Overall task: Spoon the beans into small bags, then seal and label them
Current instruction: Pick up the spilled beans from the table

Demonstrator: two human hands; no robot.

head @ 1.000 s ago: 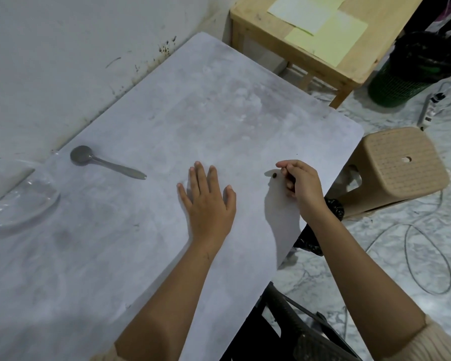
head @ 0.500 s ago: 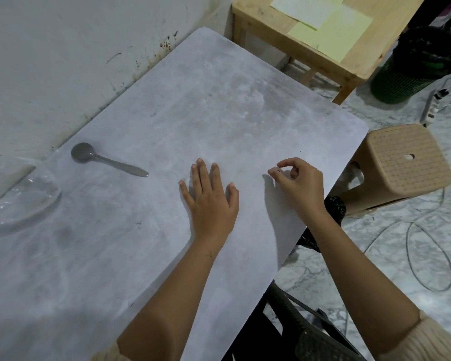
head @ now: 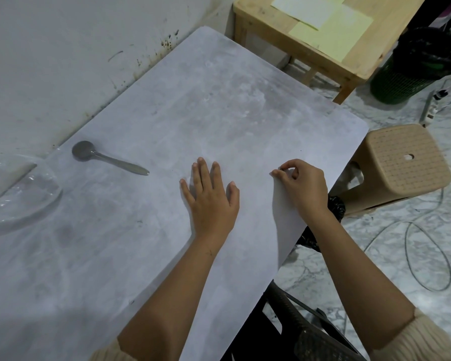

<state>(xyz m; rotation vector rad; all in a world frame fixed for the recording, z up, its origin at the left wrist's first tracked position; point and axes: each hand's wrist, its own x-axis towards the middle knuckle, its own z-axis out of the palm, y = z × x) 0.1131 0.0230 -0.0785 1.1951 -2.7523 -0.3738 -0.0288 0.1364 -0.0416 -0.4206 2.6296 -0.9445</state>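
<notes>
While no beans or small bags show anywhere on the grey table [head: 219,105]:
Task progress: hard to place; nothing bagged, sealed or labelled in view, so either barely begun or already cleared away.
Beans: none visible; possibly one pinched in the fingertips, too small to tell.
Left hand [head: 211,199]: flat on the tabletop, palm down, fingers spread apart, holding nothing, well to the right of the spoon.
Right hand [head: 302,186]: thumb and forefinger pressed together at the table surface, further right of the spoon, near the table's edge; contents of the pinch not discernible.
Metal spoon [head: 107,158]: lying untouched, bowl toward the wall, handle pointing at the left hand, empty.
Clear plastic bowl [head: 24,196]: just left of the spoon, at the frame edge, seemingly empty.
Yellow paper sheets [head: 331,24]: far beyond the spoon, on a wooden side table [head: 359,66]; possibly for labels, only a guess.
Beige stool [head: 404,162]: on the floor past the right hand.
Left to do, by this evidence: spooning, sealing, labelling, unless all finished off-camera.
</notes>
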